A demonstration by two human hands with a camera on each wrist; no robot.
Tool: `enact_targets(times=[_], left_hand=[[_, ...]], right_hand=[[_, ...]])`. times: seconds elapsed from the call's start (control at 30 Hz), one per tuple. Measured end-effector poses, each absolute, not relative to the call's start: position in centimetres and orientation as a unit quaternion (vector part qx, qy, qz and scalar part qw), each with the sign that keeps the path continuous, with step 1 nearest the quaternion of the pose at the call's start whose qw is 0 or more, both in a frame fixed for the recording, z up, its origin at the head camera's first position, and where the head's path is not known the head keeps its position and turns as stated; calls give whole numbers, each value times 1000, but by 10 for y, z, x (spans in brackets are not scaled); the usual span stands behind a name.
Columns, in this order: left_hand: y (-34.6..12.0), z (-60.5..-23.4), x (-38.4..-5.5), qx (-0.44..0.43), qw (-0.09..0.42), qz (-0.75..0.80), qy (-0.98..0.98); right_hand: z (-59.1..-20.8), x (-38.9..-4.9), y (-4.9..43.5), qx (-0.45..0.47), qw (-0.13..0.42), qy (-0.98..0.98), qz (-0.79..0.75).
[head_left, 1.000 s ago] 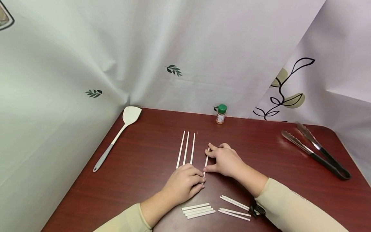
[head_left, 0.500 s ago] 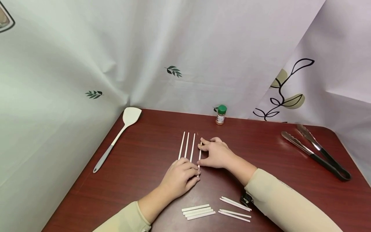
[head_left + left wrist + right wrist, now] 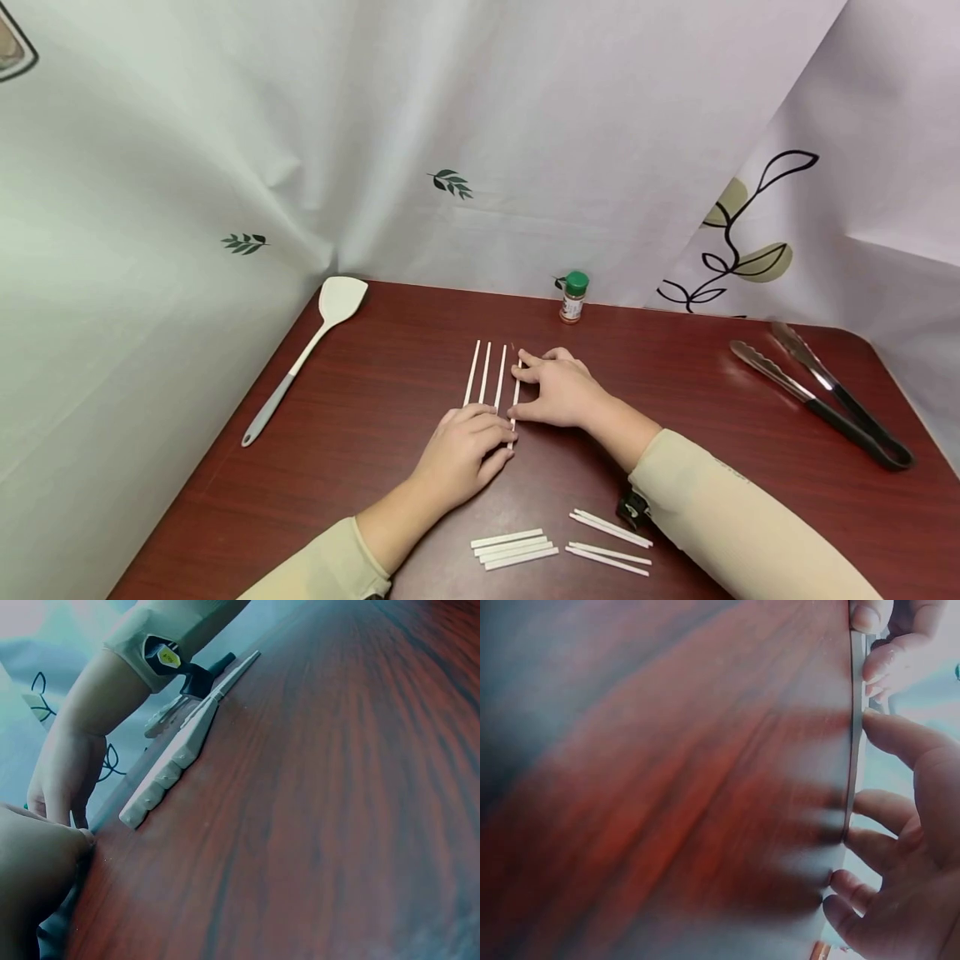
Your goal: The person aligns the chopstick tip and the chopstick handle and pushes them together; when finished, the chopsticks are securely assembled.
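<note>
A long thin white stick (image 3: 517, 392) lies on the dark red table, to the right of three similar long white sticks (image 3: 501, 373) set side by side. My right hand (image 3: 561, 390) holds it between thumb and fingers along its upper part. At its near end, my left hand (image 3: 463, 450) pinches it with thumb and fingertips; that hand also covers the lower parts of the other three. Seen from the right wrist, the stick (image 3: 857, 682) runs along the tabletop with fingers of both hands at it.
Several shorter white sticks (image 3: 513, 550) lie grouped near the front, and more thin ones (image 3: 611, 529) are beside them by the right sleeve. A white spatula (image 3: 341, 300) lies at left. A green-capped spice jar (image 3: 573, 297) stands at the back, and metal tongs (image 3: 825, 387) lie at right.
Both hands have slid the long stick leftward and slightly away from the body, closer to the three others. In the last half second it has shifted only a little.
</note>
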State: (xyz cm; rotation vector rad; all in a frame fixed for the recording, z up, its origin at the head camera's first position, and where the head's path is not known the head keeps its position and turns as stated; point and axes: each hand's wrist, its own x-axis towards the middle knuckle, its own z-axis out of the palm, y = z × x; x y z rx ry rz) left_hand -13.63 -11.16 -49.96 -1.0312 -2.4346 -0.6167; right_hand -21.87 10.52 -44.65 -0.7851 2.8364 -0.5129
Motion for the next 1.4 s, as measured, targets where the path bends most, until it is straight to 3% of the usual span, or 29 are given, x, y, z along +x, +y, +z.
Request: enact_targets(times=[0.53,0.9,1.4], left_hand=[[-111,-501,-140,-367,224,-228,-873],[-111,-501,-138,-367,223,-232,-873],[-107,-499,-136,-427,256,-273,-823]], right_hand=[[-449,-222,109,-269,62,947,-166],[-457,-217,126,-297,87,925,-219],[-489,-196,188,-331,-21,895,-299]])
